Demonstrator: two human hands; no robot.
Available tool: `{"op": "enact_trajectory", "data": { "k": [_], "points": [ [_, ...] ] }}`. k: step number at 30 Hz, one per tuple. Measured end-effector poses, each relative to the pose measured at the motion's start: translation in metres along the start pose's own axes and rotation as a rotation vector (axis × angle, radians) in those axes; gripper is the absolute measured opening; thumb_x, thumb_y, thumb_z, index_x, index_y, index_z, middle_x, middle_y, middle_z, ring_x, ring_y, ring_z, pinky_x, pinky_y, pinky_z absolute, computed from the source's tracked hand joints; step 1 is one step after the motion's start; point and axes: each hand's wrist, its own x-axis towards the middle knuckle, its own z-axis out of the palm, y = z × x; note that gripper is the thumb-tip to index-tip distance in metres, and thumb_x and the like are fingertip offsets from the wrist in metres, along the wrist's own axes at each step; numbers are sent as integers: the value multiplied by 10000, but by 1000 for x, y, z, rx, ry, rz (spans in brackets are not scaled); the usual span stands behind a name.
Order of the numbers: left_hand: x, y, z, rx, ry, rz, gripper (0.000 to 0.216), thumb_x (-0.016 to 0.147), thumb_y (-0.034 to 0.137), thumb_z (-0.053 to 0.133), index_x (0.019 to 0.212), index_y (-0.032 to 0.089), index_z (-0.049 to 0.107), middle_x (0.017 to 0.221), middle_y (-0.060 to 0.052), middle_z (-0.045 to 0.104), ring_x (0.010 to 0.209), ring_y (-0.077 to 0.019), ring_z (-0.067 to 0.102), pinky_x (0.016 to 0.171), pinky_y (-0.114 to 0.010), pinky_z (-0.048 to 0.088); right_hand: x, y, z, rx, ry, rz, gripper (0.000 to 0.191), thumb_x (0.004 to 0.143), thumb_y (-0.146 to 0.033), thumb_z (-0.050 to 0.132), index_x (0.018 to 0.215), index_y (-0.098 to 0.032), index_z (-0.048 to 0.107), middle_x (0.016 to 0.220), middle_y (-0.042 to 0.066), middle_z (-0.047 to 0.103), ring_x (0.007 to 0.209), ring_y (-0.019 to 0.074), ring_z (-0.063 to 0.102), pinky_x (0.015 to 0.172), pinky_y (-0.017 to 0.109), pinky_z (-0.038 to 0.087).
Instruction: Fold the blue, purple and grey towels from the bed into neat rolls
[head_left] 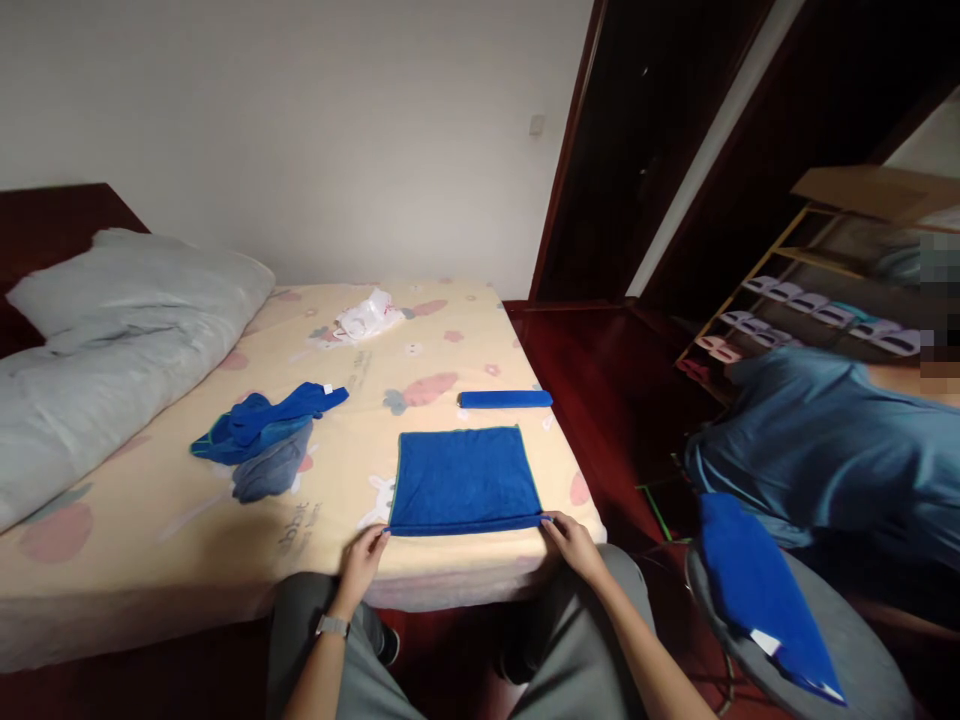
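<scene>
A blue towel (461, 480) lies flat and folded into a rectangle near the front edge of the bed (150, 520). My left hand (364, 560) pinches its near left corner. My right hand (571, 540) pinches its near right corner. Both hands rest on the mattress edge with fingers closed on the cloth. A rolled blue towel (505, 399) lies just beyond the flat one. A heap of blue and grey cloths (262, 435) sits to the left.
A grey pillow (112, 340) lies at the left. A white plastic bag (367, 317) is at the far side of the bed. Another blue cloth (757, 590) rests on a grey stool at right. A person in blue (825, 450) bends nearby.
</scene>
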Motion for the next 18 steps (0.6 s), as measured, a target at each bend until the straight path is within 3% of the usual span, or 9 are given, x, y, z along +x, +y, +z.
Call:
{"op": "enact_trajectory", "data": {
  "k": [7,14,18],
  "points": [
    [11,10,14,247,106,31,400,951,461,409,1003,190,699,1039,-99,756,948,-216,706,881,-336,539,11,13,8,-26,56,43,479,918,-539,411,1067,-181,693,1090,123,737,1061,286,669,966,395,492],
    [21,24,26,425,170,-13,360,976,340,377,981,171,695,982,-128,739,957,-275,659,891,-420,452,18,5,14,-337,126,52,491,972,-426,306,1138,-160,684,1054,151,732,994,285,675,930,391,484],
    [16,29,29,600,193,71,352,990,314,361,1004,170,682,967,-117,734,954,-263,641,860,-381,414,17,0,14,-460,138,45,466,992,-398,310,1151,-180,689,1035,143,735,974,281,674,900,371,470]
  ]
}}
